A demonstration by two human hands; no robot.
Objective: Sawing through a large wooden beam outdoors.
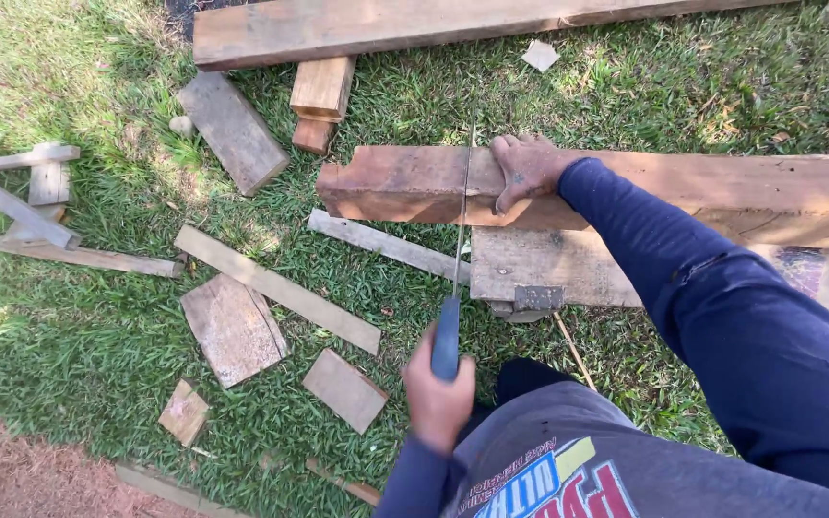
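My left hand (437, 398) grips the blue handle of a handsaw (447, 338). Its thin blade runs away from me and crosses a thick reddish wooden beam (405, 182) lying on the grass. My right hand (527, 171) rests on top of that beam just right of the blade, with the fingers curled over its near edge and holding it down. The dark blue sleeve of my right arm (722, 317) reaches in from the lower right. The beam lies on a flatter board (568, 264) with a metal fitting (537, 298) at its near edge.
Offcuts and slats lie scattered on the grass to the left, among them a flat square piece (233, 328) and a long slat (275, 288). A long plank (386, 27) lies across the top, with short blocks (321, 88) beside it. Bare soil (11, 475) shows at the lower left.
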